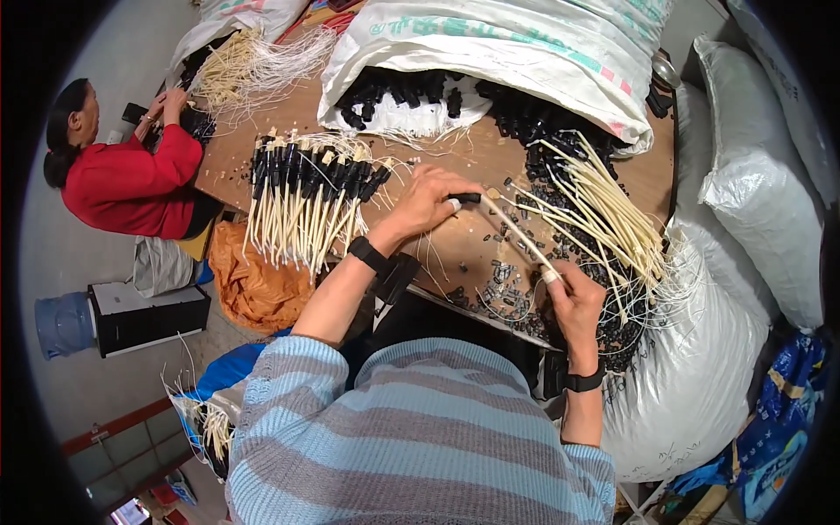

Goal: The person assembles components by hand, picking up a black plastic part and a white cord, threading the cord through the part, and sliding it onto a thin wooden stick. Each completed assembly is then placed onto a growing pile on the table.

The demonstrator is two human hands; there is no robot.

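My left hand [429, 199] is closed around a short black plastic connector [467, 199] above the middle of the table. From that connector a cream sleeved cable [520, 234] slants down to the right, and my right hand [577, 302] pinches its other end between thumb and fingers. Left of my left hand lies a dense row of finished-looking cables [306, 201], black connectors at the far end and cream sleeves toward me. A loose bundle of cream sleeved cables [612, 214] rests right of my right hand, on a heap of small black parts [612, 337].
A white woven sack [499, 44] spills black connectors onto the table's far side. Small black bits [499, 293] litter the brown tabletop [437, 254]. Full white sacks [700, 376] crowd the right. A person in red [131, 188] works at the far left, near pale wires [254, 74].
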